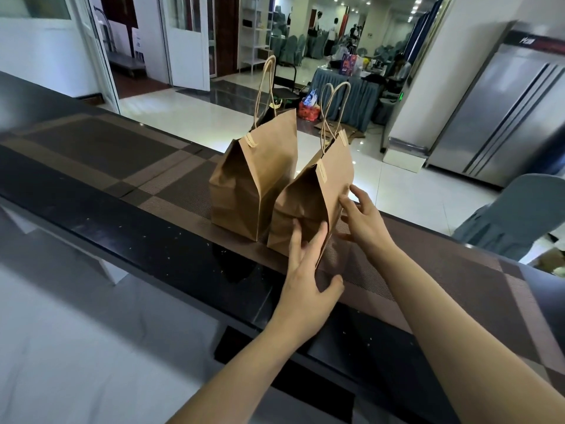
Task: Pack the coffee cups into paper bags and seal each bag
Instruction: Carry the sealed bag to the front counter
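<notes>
While two brown paper bags stand side by side on a woven brown mat (171, 182) along a dark counter (146, 240), a person steadies the nearer bag (308, 203) with both hands. Seen from the head camera, the left hand (305, 270) lies flat against the bag's near face, fingers straight and spread, thumb held off to the side. The right hand (363, 221) touches the bag's right side with its fingers extended, not closed around anything. The farther bag (260, 179) stands upright, touching its neighbour. Both bags have folded tops fastened with paper stickers, twine handles rising above. No cups are visible. A steel refrigerator (501, 117) stands beyond.
</notes>
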Motion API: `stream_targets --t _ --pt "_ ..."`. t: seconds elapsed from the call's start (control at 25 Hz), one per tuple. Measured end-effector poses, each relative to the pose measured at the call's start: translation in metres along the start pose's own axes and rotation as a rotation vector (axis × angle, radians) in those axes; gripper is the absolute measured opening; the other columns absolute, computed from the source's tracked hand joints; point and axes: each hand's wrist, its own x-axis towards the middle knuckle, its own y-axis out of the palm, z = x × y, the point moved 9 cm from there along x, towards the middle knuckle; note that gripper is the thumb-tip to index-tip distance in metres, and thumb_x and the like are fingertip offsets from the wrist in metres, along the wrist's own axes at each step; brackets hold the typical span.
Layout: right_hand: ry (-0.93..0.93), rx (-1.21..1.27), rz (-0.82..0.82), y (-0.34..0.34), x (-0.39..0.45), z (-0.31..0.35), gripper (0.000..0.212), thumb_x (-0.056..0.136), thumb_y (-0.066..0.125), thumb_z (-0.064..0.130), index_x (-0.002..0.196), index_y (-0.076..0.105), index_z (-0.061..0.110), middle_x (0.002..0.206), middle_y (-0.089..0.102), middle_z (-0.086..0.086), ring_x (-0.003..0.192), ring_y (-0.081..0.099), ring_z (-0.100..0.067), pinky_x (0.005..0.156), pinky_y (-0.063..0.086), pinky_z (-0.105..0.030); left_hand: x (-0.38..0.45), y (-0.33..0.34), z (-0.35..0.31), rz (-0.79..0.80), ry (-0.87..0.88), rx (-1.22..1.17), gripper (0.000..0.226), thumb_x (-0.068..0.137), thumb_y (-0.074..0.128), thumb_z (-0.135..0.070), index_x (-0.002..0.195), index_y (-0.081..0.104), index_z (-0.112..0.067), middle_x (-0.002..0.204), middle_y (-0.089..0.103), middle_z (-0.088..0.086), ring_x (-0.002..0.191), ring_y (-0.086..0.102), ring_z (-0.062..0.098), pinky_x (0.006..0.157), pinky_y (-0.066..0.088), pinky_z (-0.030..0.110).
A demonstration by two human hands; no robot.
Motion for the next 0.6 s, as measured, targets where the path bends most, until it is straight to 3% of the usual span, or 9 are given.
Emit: stream_targets --t 0.08,0.2,0.44,0.6 --pt "-0.006 -0.008 -0.008 -0.006 -0.005 -0.001 0.057 0.105 0.053 0.044 0.157 0.035 0.030 0.144 0.054 -0.006 0.125 0.056 -0.025 0.094 0.059 -0.051 -0.004 -0.002 -0.004 -0.031 0.022 0.006 0.087 0.093 0.067 -0.012 0.156 0.023 -0.051 0.167 -0.008 -0.021 0.136 0.004 -0.031 0.101 0.020 -0.007" --pt "-0.017 -0.025 -0.033 -0.025 -0.015 0.001 0.057 0.105 0.053 0.044 0.157 0.034 0.030 0.148 0.051 -0.004 0.131 0.053 -0.024 0.100 0.055 -0.051 -0.013 0.002 -0.013 -0.042 0.022 0.001 0.082 0.093 0.067 -0.013 0.154 0.028 -0.052 0.167 0.001 -0.025 0.146 0.008 -0.017 0.101 0.019 -0.007" --pt "-0.010 -0.007 -0.091 -0.089 -0.055 0.004 0.056 0.104 0.051 0.045 0.156 0.034 0.034 0.136 0.050 -0.001 0.122 0.055 -0.023 0.092 0.059 -0.046 -0.036 0.039 -0.047 0.070 0.053 0.004 0.076 0.095 0.066 -0.018 0.154 0.029 -0.049 0.166 0.011 -0.021 0.152 0.012 -0.003 0.123 0.026 0.033" --pt "-0.019 -0.012 -0.132 -0.135 -0.087 0.004 0.054 0.105 0.050 0.044 0.156 0.034 0.034 0.131 0.050 0.002 0.125 0.054 -0.025 0.091 0.059 -0.044 -0.057 0.068 -0.069 0.160 0.049 0.010 0.070 0.097 0.064 -0.021 0.150 0.032 -0.054 0.164 0.015 -0.026 0.150 0.018 -0.003 0.124 0.027 0.043"
